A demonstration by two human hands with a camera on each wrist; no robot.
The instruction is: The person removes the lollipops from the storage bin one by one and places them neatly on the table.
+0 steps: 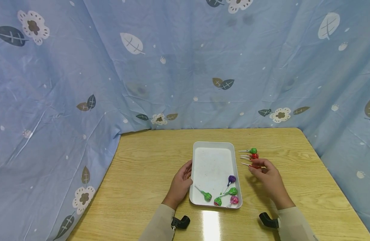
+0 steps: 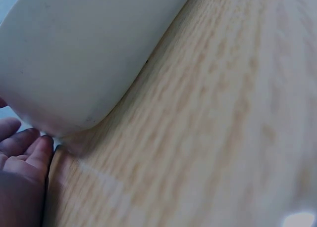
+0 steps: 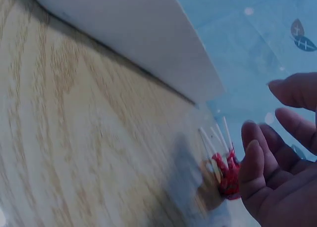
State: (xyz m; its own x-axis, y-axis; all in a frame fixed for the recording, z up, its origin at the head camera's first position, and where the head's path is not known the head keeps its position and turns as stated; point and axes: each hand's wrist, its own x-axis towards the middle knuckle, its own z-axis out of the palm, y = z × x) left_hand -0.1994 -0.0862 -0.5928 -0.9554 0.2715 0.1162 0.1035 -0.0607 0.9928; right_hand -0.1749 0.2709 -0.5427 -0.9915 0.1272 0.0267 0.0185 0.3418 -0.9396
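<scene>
right hand (image 1: 270,180) — near red lollipops (image 1: 254,156)

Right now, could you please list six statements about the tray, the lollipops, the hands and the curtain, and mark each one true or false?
1. The left hand is at the left side of the white tray. True.
2. Every lollipop lies outside the white tray. False: some lie inside, such as the purple lollipop.
3. The right hand is close to the red lollipops. True.
4. The red lollipops lie farther from the person than the loose green lollipop. False: the loose green lollipop is farther away.
5. The pink lollipop lies in the tray's near right corner. True.
6. The curtain is plain white. False: the curtain is blue with leaves and flowers.
</scene>
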